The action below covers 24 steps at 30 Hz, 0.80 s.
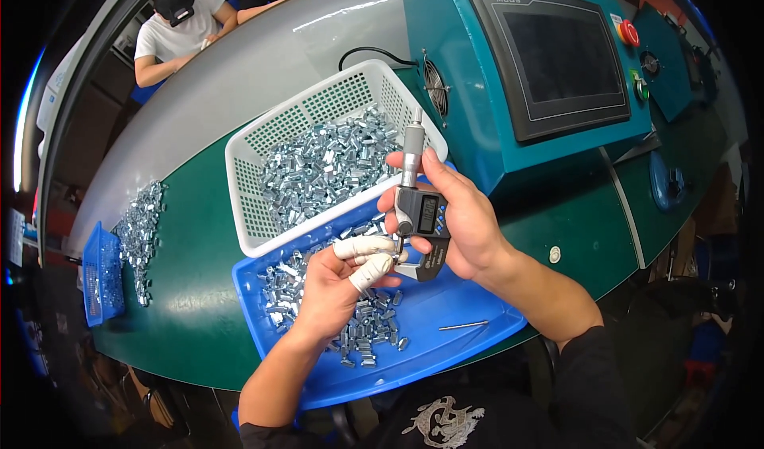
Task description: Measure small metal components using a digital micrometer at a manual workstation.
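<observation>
My right hand (pixel 469 222) is wrapped round a digital micrometer (pixel 428 214), with its grey thimble pointing up and away and its curved frame toward me. White finger cots cover fingertips of my left hand (pixel 328 294), which pinches a small silvery metal part at the micrometer's jaws. The fingers mostly hide that part. Below both hands lies a blue tray (pixel 458 298) holding many loose silvery metal pieces (pixel 368 326), mainly in its left half. A thin metal rod (pixel 464 325) rests toward the tray's right side.
Behind the tray, a white perforated basket (pixel 240 204) holds many similar pieces. More lie piled at left (pixel 142 230) beside a small blue basket (pixel 90 278). A teal machine with a dark screen (pixel 565 55) stands at back right. Another person (pixel 179 31) sits far left.
</observation>
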Motion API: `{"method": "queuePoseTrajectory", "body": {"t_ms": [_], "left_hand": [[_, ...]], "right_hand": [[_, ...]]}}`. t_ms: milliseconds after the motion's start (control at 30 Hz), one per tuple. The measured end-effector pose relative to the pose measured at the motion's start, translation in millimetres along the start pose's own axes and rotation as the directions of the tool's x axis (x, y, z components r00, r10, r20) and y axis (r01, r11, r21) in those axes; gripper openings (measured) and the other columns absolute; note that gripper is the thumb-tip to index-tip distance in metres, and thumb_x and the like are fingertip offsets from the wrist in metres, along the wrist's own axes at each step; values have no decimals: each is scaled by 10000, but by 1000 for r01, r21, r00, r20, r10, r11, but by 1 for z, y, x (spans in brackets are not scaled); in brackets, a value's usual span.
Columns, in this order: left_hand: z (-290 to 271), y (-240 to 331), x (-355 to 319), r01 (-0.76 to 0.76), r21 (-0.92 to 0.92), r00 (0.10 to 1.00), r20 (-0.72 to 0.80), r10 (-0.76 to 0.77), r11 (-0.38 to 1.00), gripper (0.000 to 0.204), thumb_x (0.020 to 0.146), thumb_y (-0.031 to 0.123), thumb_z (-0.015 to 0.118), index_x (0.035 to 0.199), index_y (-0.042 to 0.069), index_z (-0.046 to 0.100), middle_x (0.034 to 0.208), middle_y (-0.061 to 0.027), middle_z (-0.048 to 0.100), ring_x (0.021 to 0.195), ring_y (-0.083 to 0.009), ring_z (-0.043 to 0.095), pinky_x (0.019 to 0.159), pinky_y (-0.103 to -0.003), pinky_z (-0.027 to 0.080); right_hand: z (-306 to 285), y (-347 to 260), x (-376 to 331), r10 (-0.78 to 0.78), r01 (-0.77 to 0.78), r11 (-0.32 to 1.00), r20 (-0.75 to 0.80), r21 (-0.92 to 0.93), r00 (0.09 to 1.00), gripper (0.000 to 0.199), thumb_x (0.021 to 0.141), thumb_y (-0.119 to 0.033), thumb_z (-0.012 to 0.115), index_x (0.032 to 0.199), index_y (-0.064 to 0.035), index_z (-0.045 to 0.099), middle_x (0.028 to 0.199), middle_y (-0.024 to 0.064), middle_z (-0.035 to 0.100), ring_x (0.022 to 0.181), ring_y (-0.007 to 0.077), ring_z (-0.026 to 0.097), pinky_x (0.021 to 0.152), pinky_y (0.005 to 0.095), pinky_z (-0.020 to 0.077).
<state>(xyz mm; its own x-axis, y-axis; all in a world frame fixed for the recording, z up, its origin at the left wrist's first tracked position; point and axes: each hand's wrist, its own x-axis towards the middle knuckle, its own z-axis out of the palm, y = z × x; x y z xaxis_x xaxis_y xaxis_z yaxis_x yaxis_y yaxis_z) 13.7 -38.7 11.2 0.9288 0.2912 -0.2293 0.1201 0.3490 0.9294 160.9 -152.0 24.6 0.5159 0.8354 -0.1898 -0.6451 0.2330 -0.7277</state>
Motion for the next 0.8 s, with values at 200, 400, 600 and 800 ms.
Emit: {"method": "queuePoseTrajectory", "body": {"t_ms": [200, 400, 600, 800], "left_hand": [[2, 2, 0, -6, -35, 1000, -1, 6, 999, 216, 878, 46, 598, 1089, -2, 613, 1037, -104, 647, 957, -181, 630, 755, -307, 567], [0, 2, 1, 17, -22, 1000, -2, -17, 1000, 221, 879, 56, 600, 1094, 3, 611, 1047, -106, 644, 961, -181, 628, 748, -309, 568], [-1, -2, 1, -16, -24, 1000, -18, 15, 1000, 230, 880, 64, 602, 1101, 3, 607, 1033, -105, 645, 922, -182, 635, 747, -317, 565], [-6, -6, 2, -65, 73, 998, -11, 66, 995, 220, 864, 37, 619, 1081, -3, 614, 995, -94, 646, 850, -167, 636, 741, -302, 551]], "right_hand": [[2, -1, 1, -6, 6, 1000, -9, 28, 1000, 397, 989, -407, 346, 1137, -65, 480, 856, 121, 620, 687, 135, 632, 395, 208, 419], [3, -1, 2, -6, 5, 1000, -32, -17, 999, 349, 978, -410, 389, 1069, -87, 485, 834, 109, 626, 670, 128, 635, 386, 206, 412], [2, -1, 2, 2, -1, 1000, -33, 22, 999, 372, 979, -418, 376, 1075, -74, 479, 840, 118, 624, 671, 134, 637, 384, 205, 412], [1, 0, 2, -15, 15, 999, -13, 52, 1000, 373, 978, -407, 388, 1077, -57, 474, 837, 126, 623, 670, 139, 641, 379, 199, 412]]}}
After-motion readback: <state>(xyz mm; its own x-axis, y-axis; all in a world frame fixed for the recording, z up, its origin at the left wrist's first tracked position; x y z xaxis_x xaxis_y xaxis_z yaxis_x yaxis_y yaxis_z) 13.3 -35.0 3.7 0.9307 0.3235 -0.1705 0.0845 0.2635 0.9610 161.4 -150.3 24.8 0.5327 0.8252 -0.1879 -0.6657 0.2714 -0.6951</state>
